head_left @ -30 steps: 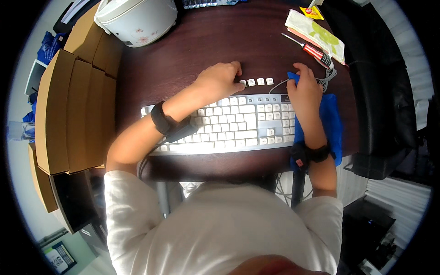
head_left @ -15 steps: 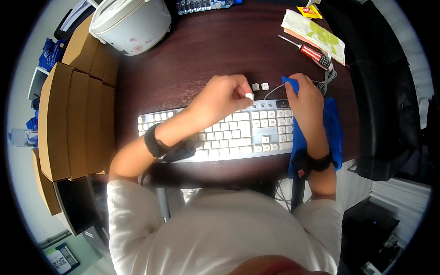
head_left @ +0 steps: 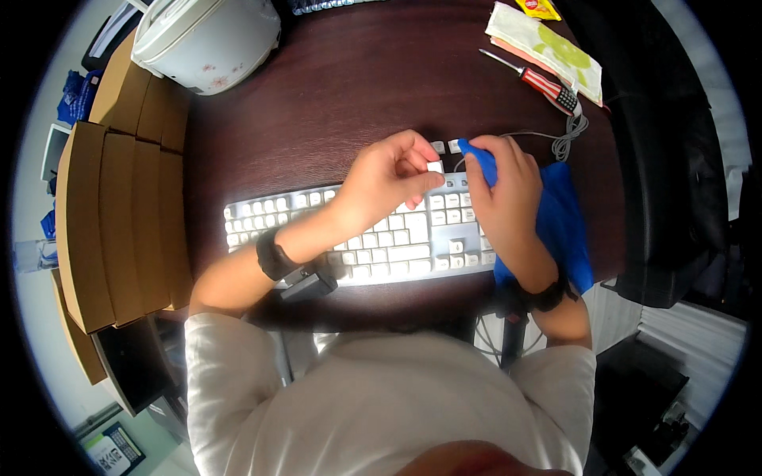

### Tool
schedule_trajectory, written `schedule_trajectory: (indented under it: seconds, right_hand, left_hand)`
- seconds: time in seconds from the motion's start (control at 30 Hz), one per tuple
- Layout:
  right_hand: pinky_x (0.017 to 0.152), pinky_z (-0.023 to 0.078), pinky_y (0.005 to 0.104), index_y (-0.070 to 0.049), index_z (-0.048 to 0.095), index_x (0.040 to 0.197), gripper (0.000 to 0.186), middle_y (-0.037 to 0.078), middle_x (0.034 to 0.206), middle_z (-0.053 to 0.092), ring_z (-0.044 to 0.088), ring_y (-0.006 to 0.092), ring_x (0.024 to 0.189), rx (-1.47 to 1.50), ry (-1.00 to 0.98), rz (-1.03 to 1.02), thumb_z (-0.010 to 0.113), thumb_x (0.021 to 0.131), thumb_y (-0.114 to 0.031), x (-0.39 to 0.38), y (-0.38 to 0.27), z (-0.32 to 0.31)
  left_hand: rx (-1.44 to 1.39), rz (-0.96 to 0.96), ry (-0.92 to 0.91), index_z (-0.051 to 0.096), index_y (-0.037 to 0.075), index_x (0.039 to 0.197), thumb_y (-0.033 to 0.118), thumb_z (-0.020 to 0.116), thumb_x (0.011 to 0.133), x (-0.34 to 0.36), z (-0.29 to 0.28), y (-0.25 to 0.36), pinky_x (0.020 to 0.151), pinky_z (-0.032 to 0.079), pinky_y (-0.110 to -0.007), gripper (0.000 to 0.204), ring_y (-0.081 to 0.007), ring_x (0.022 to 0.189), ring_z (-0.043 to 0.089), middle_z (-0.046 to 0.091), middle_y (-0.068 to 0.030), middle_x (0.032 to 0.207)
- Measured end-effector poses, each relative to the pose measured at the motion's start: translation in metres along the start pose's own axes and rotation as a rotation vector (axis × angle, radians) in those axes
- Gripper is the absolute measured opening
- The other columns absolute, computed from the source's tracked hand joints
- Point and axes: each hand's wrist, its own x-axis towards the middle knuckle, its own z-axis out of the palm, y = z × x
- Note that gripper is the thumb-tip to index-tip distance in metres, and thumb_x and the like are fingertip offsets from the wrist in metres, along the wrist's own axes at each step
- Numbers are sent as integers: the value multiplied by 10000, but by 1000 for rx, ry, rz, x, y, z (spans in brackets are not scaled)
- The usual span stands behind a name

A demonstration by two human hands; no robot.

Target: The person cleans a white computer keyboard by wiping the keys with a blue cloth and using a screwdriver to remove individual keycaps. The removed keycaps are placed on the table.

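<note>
A white keyboard (head_left: 409, 226) lies before me on the dark desk. My left hand (head_left: 389, 176) pinches a white keycap (head_left: 435, 167) above its upper rows. Close at the right, my right hand (head_left: 512, 194) grips a blue cloth (head_left: 482, 159) near that keycap; whether they touch I cannot tell. Just behind are loose keycaps (head_left: 437, 147), partly hidden by the cloth. More blue fabric (head_left: 565, 230) lies beneath my right forearm, beside the keyboard.
A white rice cooker (head_left: 198, 51) and cardboard boxes (head_left: 103, 222) line the left side. At back right lie a screwdriver (head_left: 548, 87), coiled grey cable (head_left: 567, 139), folded patterned cloth (head_left: 540, 47) and yellow packet (head_left: 538, 9). A plastic bottle (head_left: 333, 5) is at the back.
My left hand has picked up a keycap from the row and moved slightly right with it. My right hand, with the blue cloth, has moved left and down toward that keycap.
</note>
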Motion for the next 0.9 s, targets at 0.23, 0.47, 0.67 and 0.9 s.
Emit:
schedule_trajectory:
  seconds: [0.23,0.47,0.67,0.9]
  right_hand:
    - [717,445,405,-60,609,966,172,106,854,634,619,295,748,32,-69,-114,699,824,-95,-3,-5,0]
    - [725,442,409,-63,605,961,163,113,860,633,621,297,768,0,-123,-138,694,830,-102,-2,-6,1]
    - [721,441,411,-58,605,948,168,110,854,629,623,302,776,-15,-121,-200,701,819,-108,-4,-5,5]
    - [709,445,418,-49,609,933,153,116,827,623,621,308,756,56,-170,-259,693,810,-81,-2,-7,0]
  left_hand:
    - [-11,30,-2,564,-28,1103,-34,649,917,0,0,-2,606,503,-192,205,-56,696,601,657,-58,888]
    - [-49,29,-2,589,-38,1078,-37,632,926,-2,2,-2,612,514,-196,157,-60,711,609,673,-57,897]
    - [-30,24,24,610,-36,1029,-25,630,933,-2,3,-2,608,515,-201,99,-61,698,608,670,-59,882]
    - [-88,64,59,602,-47,1046,-23,613,946,-3,1,-8,630,527,-216,103,-72,700,618,665,-65,872]
